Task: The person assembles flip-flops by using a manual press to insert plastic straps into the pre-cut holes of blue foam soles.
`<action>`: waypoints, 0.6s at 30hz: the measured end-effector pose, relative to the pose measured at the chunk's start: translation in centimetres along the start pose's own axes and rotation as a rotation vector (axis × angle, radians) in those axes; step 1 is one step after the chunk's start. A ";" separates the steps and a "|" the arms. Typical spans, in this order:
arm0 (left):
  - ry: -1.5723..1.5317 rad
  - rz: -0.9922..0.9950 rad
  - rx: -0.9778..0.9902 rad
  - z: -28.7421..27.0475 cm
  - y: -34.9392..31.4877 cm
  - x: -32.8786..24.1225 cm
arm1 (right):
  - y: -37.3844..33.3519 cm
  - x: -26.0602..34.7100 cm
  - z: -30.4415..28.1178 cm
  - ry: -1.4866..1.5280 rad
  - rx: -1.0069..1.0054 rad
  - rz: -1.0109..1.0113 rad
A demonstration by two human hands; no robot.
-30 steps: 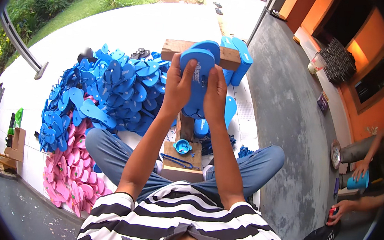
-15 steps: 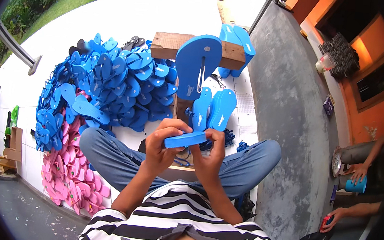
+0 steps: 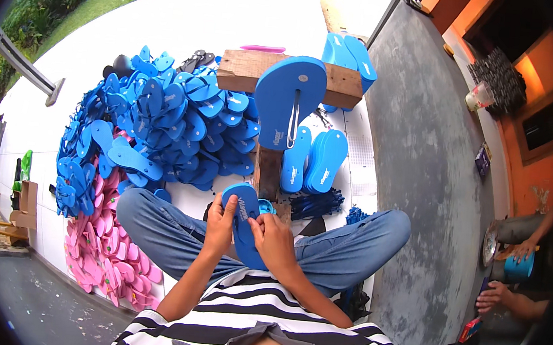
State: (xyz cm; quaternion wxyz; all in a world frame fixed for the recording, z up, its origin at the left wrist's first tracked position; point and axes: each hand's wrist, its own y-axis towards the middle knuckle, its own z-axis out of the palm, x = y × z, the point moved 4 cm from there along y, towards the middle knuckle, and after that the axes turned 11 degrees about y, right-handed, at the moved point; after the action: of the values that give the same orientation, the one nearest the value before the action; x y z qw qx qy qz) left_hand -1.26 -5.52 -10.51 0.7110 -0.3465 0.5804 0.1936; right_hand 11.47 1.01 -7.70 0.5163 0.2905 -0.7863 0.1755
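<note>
Turned from edge-on to broad face toward me, the blue sole (image 3: 243, 234) is low before me in the head view. My left fingers (image 3: 229, 205) grip its left edge; my right fingers (image 3: 260, 228) bunch against its right side, grip unclear. Something pink (image 3: 263, 48) now shows beyond the wooden block (image 3: 241, 67).

One held sole (image 3: 241, 231), one wooden stand (image 3: 240, 72), two sandal piles (image 3: 192, 126)

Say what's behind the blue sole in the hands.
Past the right edge of the blue sole, parts of a small blue cup and a wooden block show, with a wooden post beyond. What lies directly behind the sole and right hand is covered.
</note>
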 end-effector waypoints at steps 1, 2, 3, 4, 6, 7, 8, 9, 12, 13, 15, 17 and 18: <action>0.002 -0.016 -0.001 -0.2 0.0 0.1 | 0.1 0.1 0.2 -0.036 0.020 -0.019; 0.155 0.014 -0.043 -0.3 0.3 -0.3 | 0.5 0.2 0.3 -0.071 0.041 -0.038; 0.213 0.021 -0.024 -0.3 0.3 -0.3 | 0.8 0.3 0.4 -0.106 0.061 -0.058; 0.270 0.032 -0.004 -0.3 0.5 -0.4 | 1.2 0.1 0.5 -0.105 0.099 -0.069; 0.321 0.019 0.028 -0.6 1.1 -0.5 | 1.9 -0.7 0.7 -0.102 0.175 -0.091; 0.310 -0.004 0.041 -0.9 1.6 -0.4 | 1.8 -1.0 0.6 -0.042 0.267 -0.074; 0.300 -0.028 0.055 -1.2 2.1 -0.3 | 1.7 -1.3 0.1 0.018 0.358 -0.058; 0.275 -0.045 0.087 -1.4 2.3 0.1 | 1.5 -1.6 -0.4 0.080 0.450 -0.042; 0.223 -0.042 0.149 -1.3 2.6 1.1 | 0.1 -0.4 -2.7 0.037 0.429 -0.112; 0.232 -0.060 0.184 -1.1 2.7 1.1 | -0.1 -0.3 -3.3 0.021 0.424 -0.122; 0.249 -0.097 0.253 -1.0 3.0 0.6 | -0.2 -0.2 -3.8 -0.033 0.399 -0.128; 0.311 -0.127 0.389 -1.2 3.4 -1.6 | -0.4 -0.2 -4.2 -0.075 0.302 -0.109; 0.383 -0.116 0.433 -1.4 3.4 -2.6 | -0.2 -0.2 -4.1 -0.038 0.266 -0.094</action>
State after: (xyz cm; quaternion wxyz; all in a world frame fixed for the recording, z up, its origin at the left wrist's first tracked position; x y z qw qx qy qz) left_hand -5.19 -3.83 -9.08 0.6557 -0.2494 0.7113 -0.0446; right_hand 14.52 3.22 -6.20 0.4658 0.3960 -0.7514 0.2483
